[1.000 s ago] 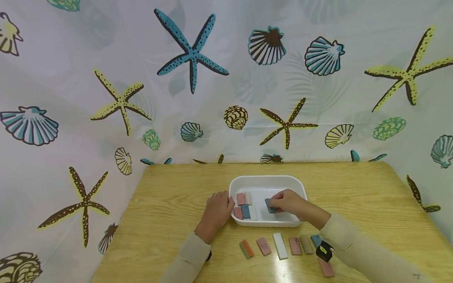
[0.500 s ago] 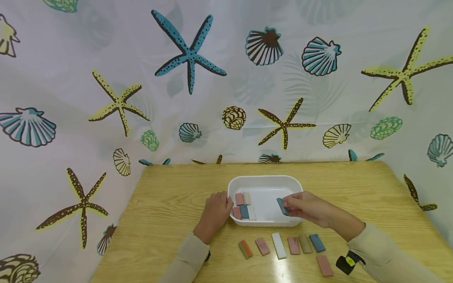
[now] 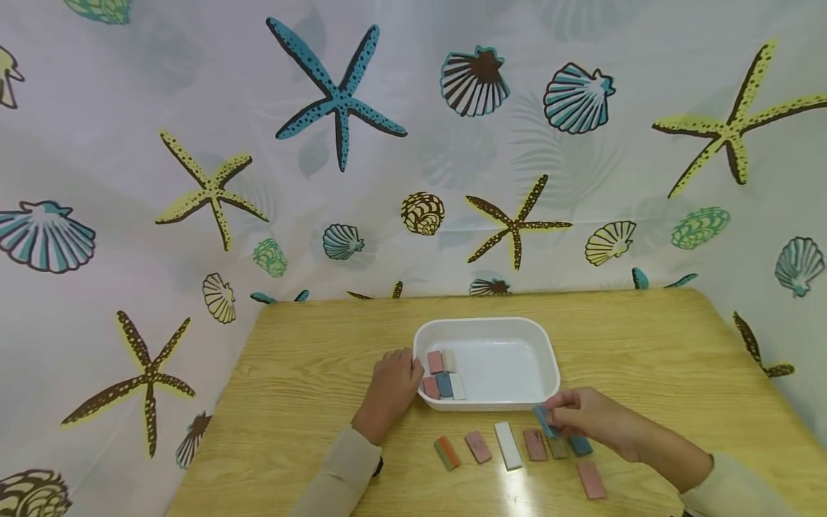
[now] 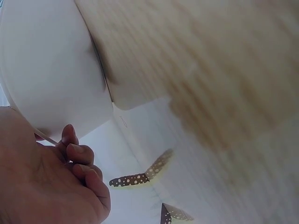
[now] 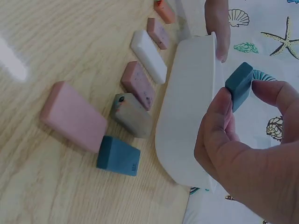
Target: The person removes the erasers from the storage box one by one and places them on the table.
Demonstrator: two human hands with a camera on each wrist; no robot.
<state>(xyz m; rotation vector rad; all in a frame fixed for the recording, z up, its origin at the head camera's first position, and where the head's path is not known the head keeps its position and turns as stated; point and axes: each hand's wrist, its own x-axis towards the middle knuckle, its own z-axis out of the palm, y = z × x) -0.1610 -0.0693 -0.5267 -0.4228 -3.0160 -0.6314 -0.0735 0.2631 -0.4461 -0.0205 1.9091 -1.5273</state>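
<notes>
My right hand pinches a blue eraser between thumb and fingers, lifted just off the near right corner of a white plastic tray. At the tray's left end my left hand grips the rim, its fingers curled outside the wall. Inside the tray's left part lie several erasers: pink, cream, blue and white ones. Below the held eraser, another blue eraser and a grey-tan eraser lie on the table, partly covered in the head view.
In front of the tray lie an orange-green eraser, a pink eraser, a long white eraser and a marked pink eraser. Nearer me is a larger pink eraser. Behind the wooden table hangs a shell-patterned curtain.
My right hand has lifted the blue eraser from inside the tray and carried it right and toward me, past the near rim. The left hand stays on the tray's rim.
</notes>
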